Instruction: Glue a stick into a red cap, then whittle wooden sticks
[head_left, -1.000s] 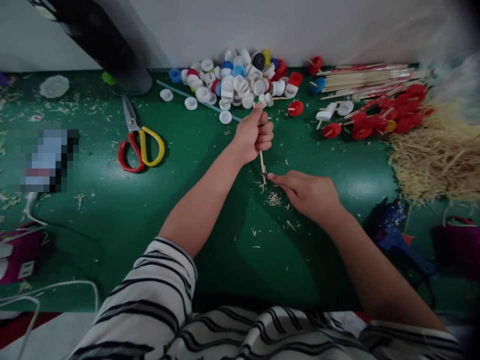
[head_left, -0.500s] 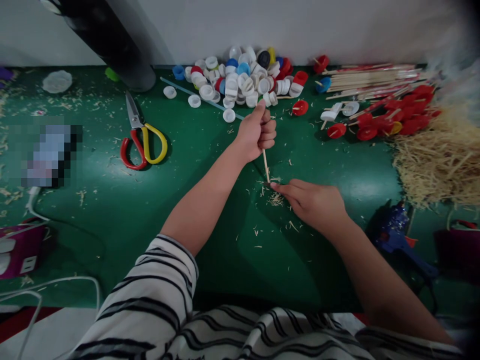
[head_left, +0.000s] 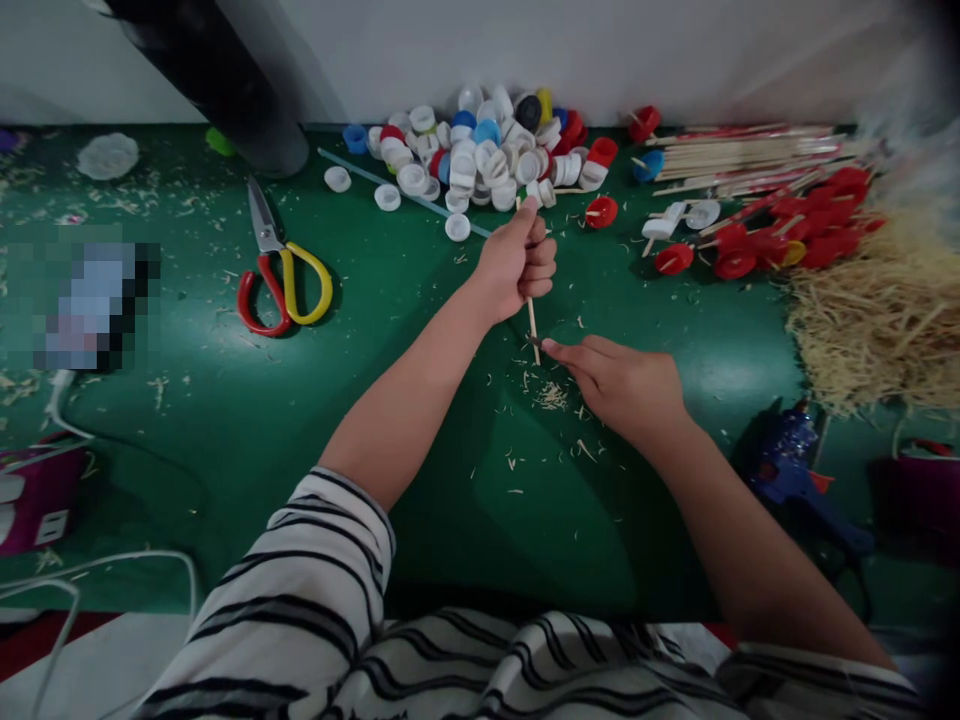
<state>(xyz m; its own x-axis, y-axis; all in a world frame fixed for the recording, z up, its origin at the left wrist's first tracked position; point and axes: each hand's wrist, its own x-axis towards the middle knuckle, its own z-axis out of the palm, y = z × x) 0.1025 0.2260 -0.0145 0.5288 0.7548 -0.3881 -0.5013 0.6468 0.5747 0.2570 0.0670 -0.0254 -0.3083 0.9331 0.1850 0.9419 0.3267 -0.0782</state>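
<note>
My left hand [head_left: 517, 255] is closed around a thin wooden stick [head_left: 532, 318], whose lower end points down toward the green table. Fingers pressed together, my right hand [head_left: 626, 385] grips a small dark blade [head_left: 535, 342]; its handle is hidden in the fist. The blade touches or lies close against the stick, a little above the lower tip. Below the stick lies a small heap of pale wood shavings [head_left: 553, 395], with more slivers scattered around it.
Plastic bottle caps [head_left: 480, 165] are heaped against the wall. Scissors [head_left: 274, 265] lie left. At right are bundled sticks [head_left: 742, 160], red caps on sticks [head_left: 817, 225], shredded straw-like fibre [head_left: 877, 310] and a blue glue gun [head_left: 795, 465]. A phone [head_left: 97, 305] is far left.
My right hand has moved the blade slightly up along the stick, away from its tip. My left hand keeps its grip nearly in the same place.
</note>
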